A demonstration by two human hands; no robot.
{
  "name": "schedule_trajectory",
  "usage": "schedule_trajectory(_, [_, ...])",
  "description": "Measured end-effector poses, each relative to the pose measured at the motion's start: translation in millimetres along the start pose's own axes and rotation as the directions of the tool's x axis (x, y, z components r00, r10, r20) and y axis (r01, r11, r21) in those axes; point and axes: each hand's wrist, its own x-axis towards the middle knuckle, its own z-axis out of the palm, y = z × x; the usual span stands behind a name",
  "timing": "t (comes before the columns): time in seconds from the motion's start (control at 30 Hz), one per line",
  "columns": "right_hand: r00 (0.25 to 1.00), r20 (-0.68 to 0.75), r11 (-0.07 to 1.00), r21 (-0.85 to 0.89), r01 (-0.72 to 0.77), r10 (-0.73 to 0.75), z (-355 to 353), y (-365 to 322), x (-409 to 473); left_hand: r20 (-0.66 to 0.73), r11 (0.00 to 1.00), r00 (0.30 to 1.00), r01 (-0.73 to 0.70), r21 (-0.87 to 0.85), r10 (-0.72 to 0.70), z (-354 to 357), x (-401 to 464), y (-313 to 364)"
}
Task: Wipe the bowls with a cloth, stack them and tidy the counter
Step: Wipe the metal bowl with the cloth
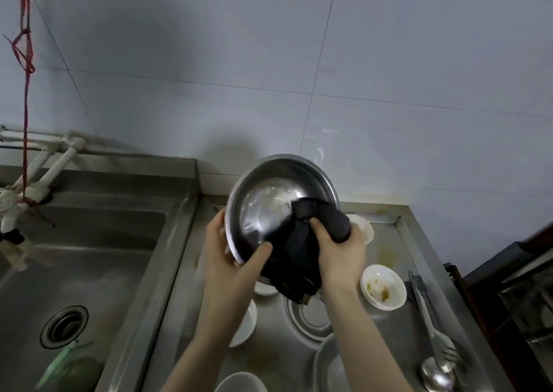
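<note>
Steel bowl [269, 209] is held up off the bench [269, 346], tilted so its mouth faces the person, probably so the inside is reachable and visible while wiping. Left hand [230, 251] grips the rim, thumb hooked inside, fingers wrapped behind. Right hand [341, 251] is clenched around a dark cloth [302, 251], bunched end pressed into the bowl's lower right wall, loose tail hanging below the hand. Below the right hand: a soiled white bowl [383, 287] sits on the bench, not yet wiped; other white bowls are partly hidden under both forearms. Spoon and fork [434, 346] lie further right. Judgement: wiping is under way, with stacking not started.
</note>
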Motion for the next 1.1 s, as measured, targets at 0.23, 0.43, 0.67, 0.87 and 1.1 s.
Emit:
schedule_trajectory(0.23, [0.791,0.339,0.669,-0.423,0.611,-0.509,-26.8,-18.7,33.1,0.339,0.959,0.94,-0.053,0.279,-0.047,-27.5,15.7,7.8])
schedule_trajectory(0.43, [0.62,0.499,0.452,-0.426,0.784,-0.605,-21.2,-38.6,38.2,0.304,0.954,0.952,-0.051,0.296,-0.043,-21.2,26.9,12.9])
schedule_trajectory(0.67, [0.966,0.23,0.951,-0.255,0.176,-0.117,-12.9,8.9,8.4,-0.011,0.99,0.999,-0.039,0.136,0.041,-22.0,17.7,0.9])
schedule_trajectory(0.87, [0.699,0.459,0.545,-0.437,0.715,-0.549,-22.2,-18.2,22.2,0.439,0.852,0.898,-0.22,0.475,-0.012,-36.9,37.1,14.8])
schedule_trajectory(1.1, [0.75,0.301,0.68,-0.317,0.661,-0.589,-20.0,-30.4,28.1,0.182,0.874,0.976,-0.192,0.446,0.121,-31.4,43.6,23.7])
